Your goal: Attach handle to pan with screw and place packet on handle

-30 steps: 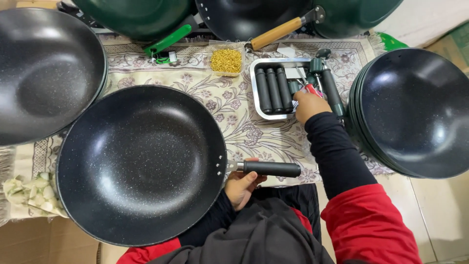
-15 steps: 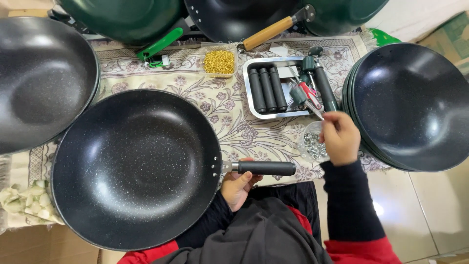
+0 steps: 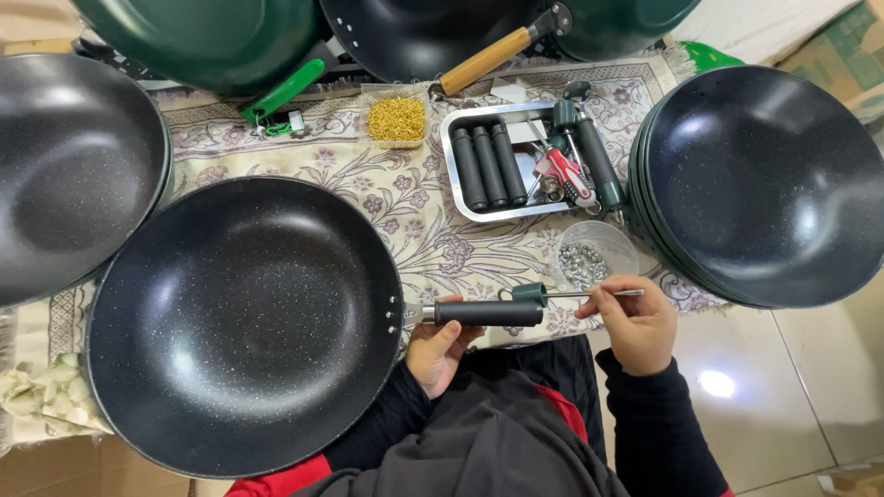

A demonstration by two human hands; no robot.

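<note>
Black handle (image 3: pixel 488 313) sits on the pan (image 3: pixel 244 327) — your left hand (image 3: pixel 440 350) clasps it, right hand (image 3: pixel 635 322) pinches the screwdriver (image 3: pixel 575 294); end cap (image 3: pixel 529 294) not yet tightened.

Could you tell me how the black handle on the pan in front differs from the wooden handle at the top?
The black handle is dark, lies level and rests in the left hand. The wooden handle is tan, runs at a slant and no hand touches it. A thin metal rod, held by the right hand, meets the black handle's end; the wooden one has a dark metal end. Both are straight, round and fixed to dark pans.
</note>
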